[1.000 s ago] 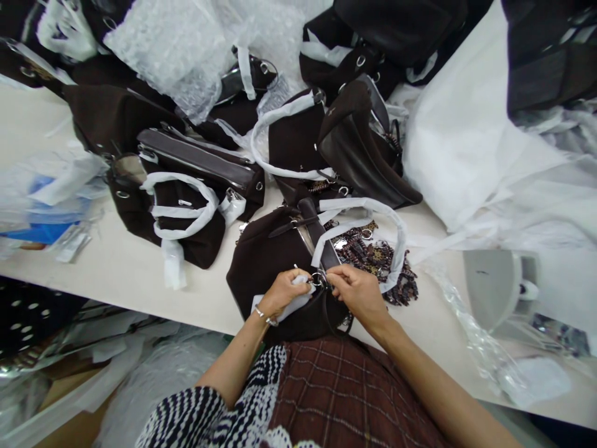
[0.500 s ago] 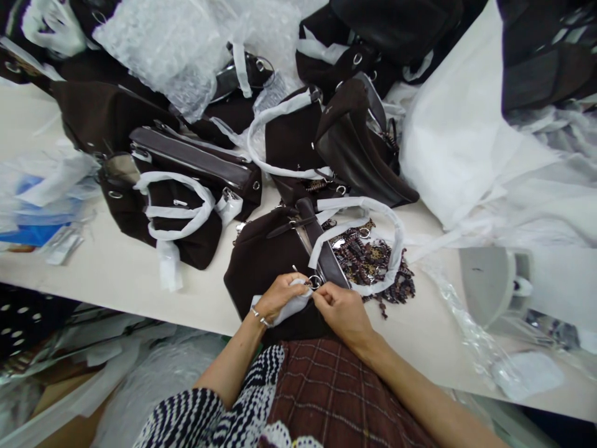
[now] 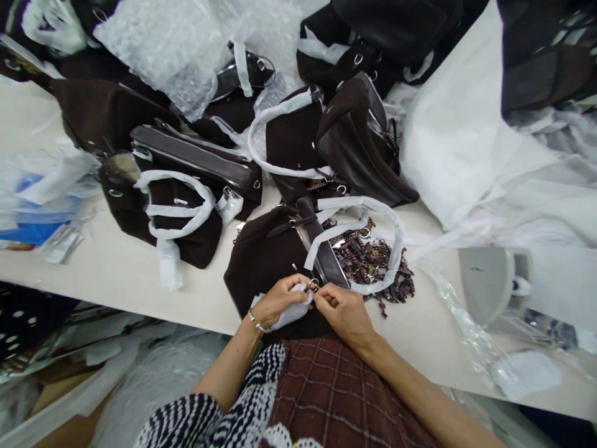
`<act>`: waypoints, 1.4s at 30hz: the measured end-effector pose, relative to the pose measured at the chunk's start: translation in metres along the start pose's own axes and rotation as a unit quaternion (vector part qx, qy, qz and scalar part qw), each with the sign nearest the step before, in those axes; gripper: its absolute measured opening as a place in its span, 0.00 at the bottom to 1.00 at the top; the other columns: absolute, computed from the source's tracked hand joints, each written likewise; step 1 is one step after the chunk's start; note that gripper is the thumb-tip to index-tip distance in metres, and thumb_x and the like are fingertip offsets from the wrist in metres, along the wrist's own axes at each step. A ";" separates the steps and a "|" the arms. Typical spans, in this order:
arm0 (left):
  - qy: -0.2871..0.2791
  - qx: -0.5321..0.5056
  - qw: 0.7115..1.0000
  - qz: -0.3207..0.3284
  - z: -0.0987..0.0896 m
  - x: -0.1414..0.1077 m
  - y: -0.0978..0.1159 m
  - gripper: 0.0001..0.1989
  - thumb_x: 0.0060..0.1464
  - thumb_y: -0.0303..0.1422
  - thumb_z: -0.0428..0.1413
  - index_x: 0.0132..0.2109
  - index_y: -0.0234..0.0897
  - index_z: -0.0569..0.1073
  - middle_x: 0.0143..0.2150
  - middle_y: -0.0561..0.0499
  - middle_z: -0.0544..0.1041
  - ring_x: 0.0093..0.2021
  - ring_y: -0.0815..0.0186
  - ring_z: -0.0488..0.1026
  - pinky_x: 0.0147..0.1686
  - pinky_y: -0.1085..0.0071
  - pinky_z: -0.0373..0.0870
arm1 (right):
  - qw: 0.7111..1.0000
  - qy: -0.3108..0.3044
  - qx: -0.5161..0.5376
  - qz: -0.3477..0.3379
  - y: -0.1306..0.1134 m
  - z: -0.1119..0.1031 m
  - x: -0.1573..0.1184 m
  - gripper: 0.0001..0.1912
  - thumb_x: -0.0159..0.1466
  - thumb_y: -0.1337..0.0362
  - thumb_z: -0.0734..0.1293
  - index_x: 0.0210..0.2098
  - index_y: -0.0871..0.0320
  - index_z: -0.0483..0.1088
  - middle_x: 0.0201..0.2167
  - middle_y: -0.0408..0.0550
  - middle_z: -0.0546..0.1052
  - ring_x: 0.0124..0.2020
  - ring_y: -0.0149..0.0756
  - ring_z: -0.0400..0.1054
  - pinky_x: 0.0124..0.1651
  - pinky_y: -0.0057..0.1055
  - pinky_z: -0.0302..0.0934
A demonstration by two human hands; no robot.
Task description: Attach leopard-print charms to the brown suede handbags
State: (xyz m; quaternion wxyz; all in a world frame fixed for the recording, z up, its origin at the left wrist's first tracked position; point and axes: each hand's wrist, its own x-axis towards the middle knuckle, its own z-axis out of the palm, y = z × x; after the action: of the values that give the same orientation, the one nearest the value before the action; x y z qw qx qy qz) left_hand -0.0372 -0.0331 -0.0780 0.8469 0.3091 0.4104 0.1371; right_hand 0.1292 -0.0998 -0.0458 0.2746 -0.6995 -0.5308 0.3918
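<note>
A dark brown bag [image 3: 261,255] lies at the table's front edge, its white-wrapped handle [image 3: 398,230] looping out to the right. My left hand [image 3: 280,302] is closed on a white wrapped piece [image 3: 293,311] beside a metal ring [image 3: 313,284] on the bag. The fingers of my right hand [image 3: 342,311] are pinched together at that ring, touching a small part too hidden to name. Under the handle loop lies a pile of dark beaded charms [image 3: 373,261].
More dark bags [image 3: 181,218] crowd the table [image 3: 200,298] behind and to the left. Bubble wrap [image 3: 158,50] lies at the back, white sheeting [image 3: 457,124] at the right. A grey tape dispenser [image 3: 494,286] stands right. Blue plastic [image 3: 37,224] is far left.
My hands have barely shifted at the ring. The near end of the white-wrapped handle has moved slightly left and down.
</note>
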 end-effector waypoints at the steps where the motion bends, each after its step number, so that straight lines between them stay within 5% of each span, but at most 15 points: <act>1: 0.012 0.037 0.999 0.027 0.000 -0.002 0.000 0.15 0.44 0.28 0.63 0.41 0.34 0.72 0.37 0.51 0.72 0.35 0.69 0.69 0.38 0.72 0.66 | 0.999 -0.004 0.031 0.024 -0.001 -0.003 0.001 0.09 0.61 0.63 0.65 0.25 0.56 0.72 0.20 0.41 0.73 0.22 0.29 0.67 0.27 0.25 0.58; 6: 0.046 0.172 0.973 0.147 0.004 -0.010 0.000 0.16 0.47 0.31 0.63 0.42 0.37 0.67 0.44 0.50 0.70 0.42 0.67 0.68 0.44 0.71 0.65 | 0.946 -0.138 0.213 0.204 -0.009 -0.013 0.011 0.11 0.60 0.56 0.65 0.31 0.58 0.71 0.16 0.40 0.74 0.12 0.27 0.62 0.15 0.22 0.55; 9: 0.067 0.267 0.941 0.197 0.011 -0.016 0.004 0.12 0.49 0.33 0.62 0.37 0.37 0.65 0.44 0.49 0.69 0.44 0.64 0.68 0.46 0.69 0.64 | 0.918 -0.209 0.260 0.212 -0.013 -0.007 0.018 0.12 0.59 0.55 0.66 0.32 0.58 0.68 0.17 0.40 0.75 0.16 0.30 0.68 0.16 0.22 0.59; 13: 0.111 0.371 0.891 0.236 0.022 -0.023 0.012 0.08 0.52 0.32 0.59 0.31 0.37 0.66 0.44 0.48 0.69 0.46 0.63 0.67 0.47 0.68 0.63 | 0.892 -0.167 0.378 0.181 -0.014 0.003 0.023 0.15 0.58 0.52 0.69 0.31 0.57 0.65 0.18 0.37 0.72 0.15 0.26 0.66 0.13 0.17 0.55; 18: 0.186 0.412 0.861 0.233 0.029 -0.025 0.006 0.11 0.56 0.30 0.53 0.27 0.38 0.62 0.37 0.50 0.68 0.39 0.65 0.67 0.41 0.69 0.62 | 0.731 -0.097 0.627 0.253 -0.008 0.005 0.023 0.12 0.57 0.61 0.72 0.29 0.59 0.65 0.24 0.40 0.74 0.12 0.16 0.46 0.12 0.14 0.41; 21: 0.196 0.436 0.847 0.232 0.029 -0.022 -0.003 0.11 0.50 0.24 0.53 0.27 0.39 0.58 0.36 0.51 0.68 0.38 0.65 0.66 0.39 0.70 0.61 | 0.684 -0.114 0.663 0.283 -0.003 0.003 0.022 0.10 0.59 0.65 0.71 0.29 0.59 0.65 0.29 0.46 0.77 0.12 0.15 0.45 0.12 0.14 0.41; 26: 0.201 0.424 0.858 0.210 0.024 -0.013 -0.007 0.08 0.47 0.23 0.52 0.35 0.39 0.65 0.35 0.54 0.69 0.36 0.66 0.66 0.39 0.71 0.62 | 0.668 -0.116 0.677 0.287 0.002 0.002 0.023 0.11 0.58 0.67 0.72 0.28 0.59 0.64 0.27 0.43 0.77 0.12 0.15 0.46 0.12 0.13 0.42; 29: 0.161 0.400 0.887 0.165 0.019 -0.012 -0.003 0.10 0.50 0.26 0.53 0.41 0.39 0.69 0.34 0.56 0.71 0.34 0.68 0.67 0.37 0.72 0.61 | 0.660 -0.101 0.686 0.290 0.001 0.002 0.023 0.11 0.58 0.68 0.72 0.28 0.58 0.64 0.27 0.43 0.77 0.12 0.16 0.47 0.12 0.13 0.44; 35: 0.134 0.259 0.953 0.083 0.008 -0.016 0.001 0.09 0.49 0.33 0.56 0.39 0.36 0.72 0.33 0.55 0.72 0.33 0.68 0.67 0.35 0.74 0.61 | 0.638 -0.073 0.700 0.311 0.001 0.002 0.022 0.11 0.59 0.69 0.70 0.27 0.58 0.63 0.33 0.51 0.80 0.13 0.17 0.50 0.12 0.14 0.48; 42: 0.135 0.268 0.953 0.042 0.011 -0.015 0.007 0.08 0.47 0.35 0.58 0.35 0.35 0.74 0.29 0.56 0.71 0.30 0.69 0.64 0.31 0.74 0.58 | 0.638 -0.050 0.707 0.302 0.002 0.001 0.022 0.10 0.61 0.69 0.69 0.27 0.57 0.63 0.33 0.52 0.80 0.12 0.18 0.50 0.11 0.15 0.49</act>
State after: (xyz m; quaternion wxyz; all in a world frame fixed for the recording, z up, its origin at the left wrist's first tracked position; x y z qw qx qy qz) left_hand -0.0379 -0.0401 -0.0591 0.6635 0.5201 0.5288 0.0983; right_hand 0.1320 -0.0790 -0.0538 0.5242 -0.3927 0.1359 0.7433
